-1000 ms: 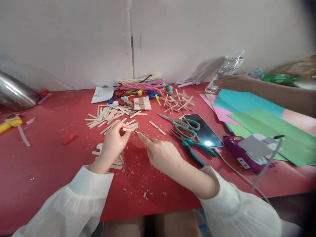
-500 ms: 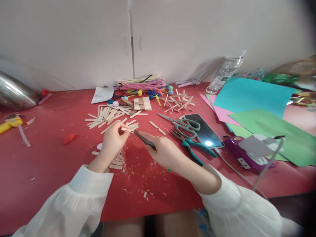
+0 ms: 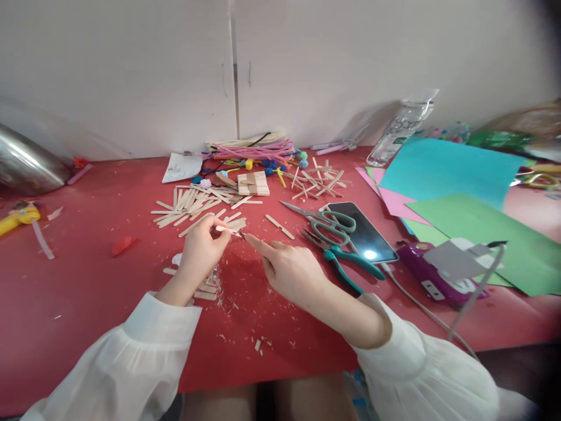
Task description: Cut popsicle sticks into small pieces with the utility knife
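Note:
Between the thumb and fingers of my left hand (image 3: pixel 204 244), a wooden craft stick (image 3: pixel 224 230) is pinched, its end pointing right. My right hand (image 3: pixel 293 268) is closed around a craft knife (image 3: pixel 241 235), index finger stretched along it. Only the dark tip shows; the hand covers the handle. That tip meets the stick's right end, or lies very close to it. Under the hands, wood shavings (image 3: pixel 225 297) litter the red table (image 3: pixel 109 327). Several cut stick pieces (image 3: pixel 205 290) lie beside my left wrist.
Loose craft sticks (image 3: pixel 188 204) lie behind my left hand, with a bundled stack (image 3: pixel 254 183) farther back. Right of my hands are scissors (image 3: pixel 328 225), pliers (image 3: pixel 350 260), a phone (image 3: pixel 363 231) and a purple device (image 3: pixel 421 272) with a cable. Coloured paper (image 3: pixel 456 169) and a bottle (image 3: pixel 401 131) stand beyond.
My right hand has turned so that its back faces up and the index finger extends toward the stick. The knife's handle is now hidden. My left hand stays nearly still.

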`<state>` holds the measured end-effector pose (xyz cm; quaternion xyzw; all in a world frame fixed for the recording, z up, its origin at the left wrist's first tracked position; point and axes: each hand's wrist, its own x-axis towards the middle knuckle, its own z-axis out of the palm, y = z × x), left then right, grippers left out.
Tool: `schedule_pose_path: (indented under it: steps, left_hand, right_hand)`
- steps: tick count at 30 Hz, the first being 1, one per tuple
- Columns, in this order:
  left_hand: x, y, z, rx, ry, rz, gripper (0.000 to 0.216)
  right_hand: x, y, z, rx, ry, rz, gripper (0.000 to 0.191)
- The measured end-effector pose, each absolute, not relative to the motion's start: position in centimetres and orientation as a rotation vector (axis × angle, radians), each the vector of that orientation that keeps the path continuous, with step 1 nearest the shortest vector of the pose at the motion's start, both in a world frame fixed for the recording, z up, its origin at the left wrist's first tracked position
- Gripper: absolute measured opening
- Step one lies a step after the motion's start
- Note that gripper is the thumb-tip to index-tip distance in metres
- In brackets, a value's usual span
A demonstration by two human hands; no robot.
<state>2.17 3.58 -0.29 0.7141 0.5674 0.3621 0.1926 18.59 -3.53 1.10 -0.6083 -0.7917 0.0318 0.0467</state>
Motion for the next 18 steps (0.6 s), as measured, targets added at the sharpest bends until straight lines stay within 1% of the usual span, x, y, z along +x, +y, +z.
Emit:
schedule_pose_path:
  steps: [9, 13, 15, 18]
  left_hand:
    - [2.20, 3.57, -0.26, 2.021, 1.606, 0.998, 0.004]
    - [2.13, 3.55, -0.31, 2.040, 1.586, 1.002, 0.006]
    - [2.12, 3.50, -0.34, 2.046, 1.570, 0.995, 0.007]
    - [2.18, 3.37, -0.39, 2.057, 1.557, 0.989, 0.009]
  right_hand:
    - [18.24, -3.73, 1.45, -1.907, -2.500, 0.044, 0.055]
    - [17.94, -3.82, 1.60, -1.957, -2.533, 0.021, 0.061]
    - [17.82, -3.86, 1.67, -1.972, -2.534, 0.042, 0.063]
    - [17.79, -3.84, 1.69, -1.946, -2.495, 0.126, 0.059]
